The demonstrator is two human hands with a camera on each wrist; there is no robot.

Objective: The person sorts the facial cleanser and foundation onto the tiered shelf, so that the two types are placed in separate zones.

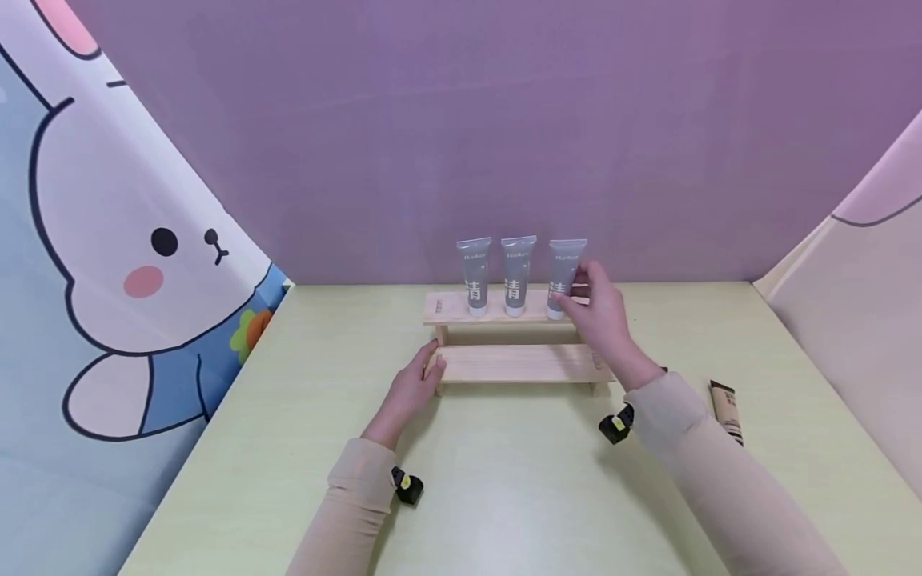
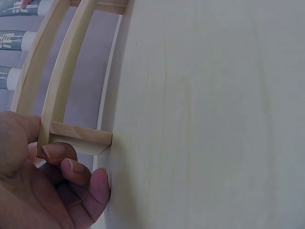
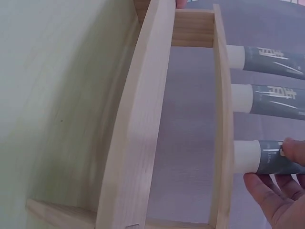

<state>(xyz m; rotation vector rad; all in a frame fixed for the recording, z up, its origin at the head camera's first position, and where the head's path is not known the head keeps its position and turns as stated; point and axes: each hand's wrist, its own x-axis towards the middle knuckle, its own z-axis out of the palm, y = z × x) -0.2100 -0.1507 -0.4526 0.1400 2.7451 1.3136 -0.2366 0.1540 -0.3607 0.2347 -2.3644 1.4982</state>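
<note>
A two-step wooden rack (image 1: 522, 364) stands near the back of the table. Three grey squeeze tubes with white caps stand cap-down on its upper step: a left tube (image 1: 475, 276), a middle tube (image 1: 516, 276) and a right tube (image 1: 565, 268). My right hand (image 1: 603, 316) pinches the right tube between thumb and fingers, and its cap meets the step in the right wrist view. With my left hand (image 1: 414, 388) I grip the left end of the lower step (image 2: 57, 90), thumb on one face and fingers curled at the other.
A tan tube with a dark end (image 1: 726, 410) lies on the table (image 1: 490, 496) right of the right forearm. Behind the table hangs a purple backdrop (image 1: 461, 144). A cloth with a cartoon rabbit (image 1: 115, 240) hangs at the left, and a pale cloth (image 1: 864, 280) at the right.
</note>
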